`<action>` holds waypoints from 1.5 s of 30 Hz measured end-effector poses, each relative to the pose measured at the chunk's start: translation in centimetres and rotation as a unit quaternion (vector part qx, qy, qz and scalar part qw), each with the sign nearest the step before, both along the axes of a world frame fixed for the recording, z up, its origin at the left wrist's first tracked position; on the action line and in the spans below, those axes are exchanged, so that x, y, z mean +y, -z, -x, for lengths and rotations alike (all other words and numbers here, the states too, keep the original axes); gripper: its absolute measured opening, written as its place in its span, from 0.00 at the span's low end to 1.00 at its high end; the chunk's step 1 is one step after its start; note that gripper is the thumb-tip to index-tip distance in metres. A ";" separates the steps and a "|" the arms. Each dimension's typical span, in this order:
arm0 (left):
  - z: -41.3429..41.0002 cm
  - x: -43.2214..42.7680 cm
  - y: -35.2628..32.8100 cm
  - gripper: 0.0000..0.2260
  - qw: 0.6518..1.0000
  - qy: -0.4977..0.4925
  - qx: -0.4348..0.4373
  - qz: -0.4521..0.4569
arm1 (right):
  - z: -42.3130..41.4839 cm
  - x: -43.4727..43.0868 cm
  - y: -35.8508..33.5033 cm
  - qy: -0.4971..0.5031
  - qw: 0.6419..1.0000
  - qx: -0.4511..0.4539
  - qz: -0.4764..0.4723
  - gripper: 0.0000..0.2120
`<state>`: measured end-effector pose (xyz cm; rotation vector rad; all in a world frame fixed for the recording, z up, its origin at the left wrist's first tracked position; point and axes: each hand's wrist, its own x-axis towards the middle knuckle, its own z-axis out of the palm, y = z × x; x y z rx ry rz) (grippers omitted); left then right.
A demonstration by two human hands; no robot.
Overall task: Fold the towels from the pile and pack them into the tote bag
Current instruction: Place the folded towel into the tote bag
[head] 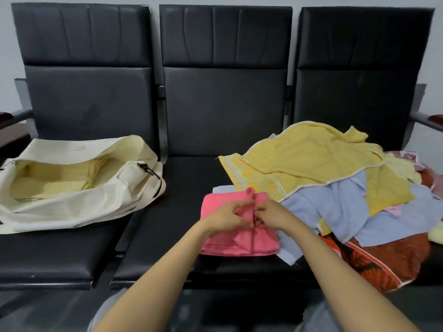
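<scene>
In the head view both bare forearms reach forward from the bottom edge and converge over the middle seat of a black padded surface [153, 238]. The left hand [225, 218] and the right hand [272, 215] sit knuckles up, almost touching each other, their fingers curled inward. Each pinches a raised ridge of cloth that runs down the middle of a pink towel [217, 243]. The towel lies partly folded on the middle seat, directly under the hands, and a small loop of it stands up just beyond the fingers. Just right of it, spreading over the right seat, is the pile: a yellow towel [311, 159] on top, a pale blue towel [335, 207] beneath it, and an orange-red patterned towel [395, 259] at the near edge. The cream tote bag [60, 212] lies on the left seat, well apart from the hands, with its mouth gaping and a pale yellow inside showing.
</scene>
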<state>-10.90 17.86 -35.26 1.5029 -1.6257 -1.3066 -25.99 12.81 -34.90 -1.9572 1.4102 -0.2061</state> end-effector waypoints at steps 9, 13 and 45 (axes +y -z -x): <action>-1.6 0.3 -0.3 0.20 0.979 -0.101 0.179 -0.010 | -0.3 -0.2 -0.5 0.121 0.980 -0.129 -0.094 0.19; -3.7 0.4 0.4 0.13 0.980 -0.180 0.066 0.049 | -0.5 0.5 0.1 0.043 0.999 0.016 0.023 0.16; -5.7 1.5 0.5 0.09 0.974 -0.227 -0.024 0.000 | 0.5 0.0 -0.5 0.111 0.980 -0.151 -0.073 0.13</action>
